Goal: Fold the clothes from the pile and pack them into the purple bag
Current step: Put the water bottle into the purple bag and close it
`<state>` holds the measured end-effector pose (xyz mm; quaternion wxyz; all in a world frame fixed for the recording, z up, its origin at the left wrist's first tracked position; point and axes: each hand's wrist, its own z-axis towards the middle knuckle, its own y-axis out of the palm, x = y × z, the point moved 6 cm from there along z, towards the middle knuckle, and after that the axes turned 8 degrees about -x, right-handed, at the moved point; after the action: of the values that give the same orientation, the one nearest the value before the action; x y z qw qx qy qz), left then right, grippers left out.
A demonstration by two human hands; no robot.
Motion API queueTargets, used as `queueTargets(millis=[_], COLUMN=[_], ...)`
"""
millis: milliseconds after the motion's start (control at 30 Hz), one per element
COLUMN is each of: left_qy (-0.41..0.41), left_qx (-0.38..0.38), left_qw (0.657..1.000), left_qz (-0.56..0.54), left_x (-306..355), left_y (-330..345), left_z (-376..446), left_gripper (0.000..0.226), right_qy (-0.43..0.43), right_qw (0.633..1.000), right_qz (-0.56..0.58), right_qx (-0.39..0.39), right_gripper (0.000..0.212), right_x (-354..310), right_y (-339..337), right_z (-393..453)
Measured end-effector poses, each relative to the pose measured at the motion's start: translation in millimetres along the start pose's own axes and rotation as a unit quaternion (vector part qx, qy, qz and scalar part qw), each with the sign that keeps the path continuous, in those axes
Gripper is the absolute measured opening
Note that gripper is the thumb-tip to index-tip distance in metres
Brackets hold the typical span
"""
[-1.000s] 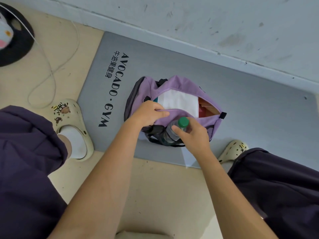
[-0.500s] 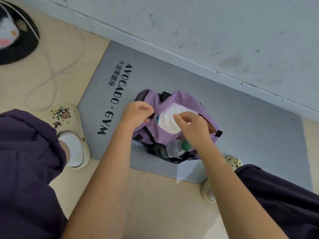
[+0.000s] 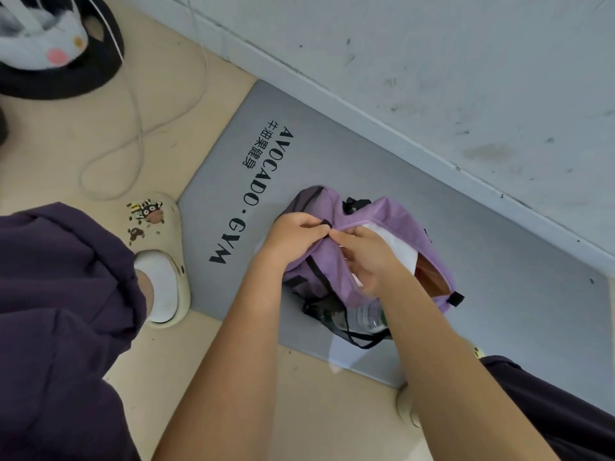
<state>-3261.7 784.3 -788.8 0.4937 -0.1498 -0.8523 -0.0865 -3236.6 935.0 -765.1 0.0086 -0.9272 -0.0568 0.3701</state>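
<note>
The purple bag [image 3: 392, 217] lies on a grey gym mat [image 3: 499, 294], its top opening unzipped. Folded white cloth [image 3: 396, 244] and something orange-red [image 3: 432, 274] show inside. My left hand [image 3: 293, 237] grips the bag's left end by the black tab at the zip's start. My right hand [image 3: 366, 261] pinches the zip edge right beside it, fingertips almost touching the left hand. A clear water bottle [image 3: 366, 317] sits in the bag's black mesh side pocket, partly hidden by my right forearm.
A pale wall [image 3: 432, 78] runs along the mat's far edge. My cream clog [image 3: 159, 261] stands left of the mat, the other [image 3: 407, 407] near its front corner. A white cable [image 3: 133, 128] loops on the beige floor; a black base with a plush toy [image 3: 50, 44] sits top left.
My right hand let go of the bottle, left in the mesh pocket, and moved up to the zip's left end. My left hand shifted to the bag's end tab. The view tilted.
</note>
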Motion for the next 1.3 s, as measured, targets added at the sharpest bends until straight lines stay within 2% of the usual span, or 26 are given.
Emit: queueTargets(millis=[200, 300, 400, 467, 533, 600, 700, 767, 800, 867, 933, 1000, 1100, 1200, 1300], left_qy=[0.008, 0.006, 0.012, 0.016, 0.017, 0.032, 0.132, 0.188, 0.184, 0.122, 0.052, 0.037, 0.073, 0.072, 0.068], left_qx=[0.020, 0.041, 0.119, 0.172, 0.181, 0.170, 0.170, 0.101, 0.043, -0.058, -0.093, -0.060, 0.019, 0.071, 0.100], left_qw=[0.999, 0.996, 0.990, 0.983, 0.982, 0.985, 0.970, 0.966, 0.967, 0.963, 0.958, 0.960, 0.965, 0.967, 0.948], left_qz=[-0.047, -0.078, -0.079, -0.060, -0.043, 0.018, 0.114, 0.143, 0.170, 0.235, 0.265, 0.270, 0.252, 0.236, 0.293], left_x=[0, -1, 0, 2, 7, 18, 56, 78, 81, 68, 40, 17, 6, 7, 15], left_y=[1, -2, -16, -27, -30, -23, -3, 27, 46, 74, 80, 74, 60, 46, 48], left_z=[-4, -8, -14, -18, -20, -23, -31, -31, -29, -22, -19, -17, -15, -14, -14], left_gripper=[0.014, 0.012, 0.013, 0.017, 0.018, 0.012, 0.009, 0.004, 0.006, 0.025, 0.041, 0.039, 0.020, 0.020, 0.020], right_qy=[-0.048, -0.103, -0.128, -0.106, -0.076, -0.070, -0.085, -0.098, -0.105, -0.117, -0.125, -0.125, -0.107, -0.084, -0.063], right_qw=[0.989, 0.957, 0.920, 0.911, 0.913, 0.925, 0.941, 0.948, 0.950, 0.951, 0.945, 0.936, 0.921, 0.913, 0.917], right_qz=[-0.115, -0.249, -0.343, -0.368, -0.366, -0.329, -0.279, -0.258, -0.249, -0.242, -0.255, -0.285, -0.321, -0.319, -0.290], right_qx=[0.073, 0.110, 0.137, 0.150, 0.164, 0.175, 0.171, 0.161, 0.156, 0.155, 0.159, 0.168, 0.195, 0.241, 0.267], right_gripper=[0.008, 0.011, 0.021, 0.021, 0.018, 0.019, 0.018, 0.021, 0.028, 0.038, 0.037, 0.032, 0.029, 0.029, 0.028], right_x=[-10, -22, -31, -29, -20, -11, -7, -6, -6, -5, -3, -2, -1, 9, 30], right_y=[-12, -3, -1, -16, -38, -54, -55, -49, -47, -49, -53, -59, -79, -118, -150], right_z=[-17, -21, -26, -29, -36, -43, -48, -47, -47, -46, -47, -47, -48, -58, -72])
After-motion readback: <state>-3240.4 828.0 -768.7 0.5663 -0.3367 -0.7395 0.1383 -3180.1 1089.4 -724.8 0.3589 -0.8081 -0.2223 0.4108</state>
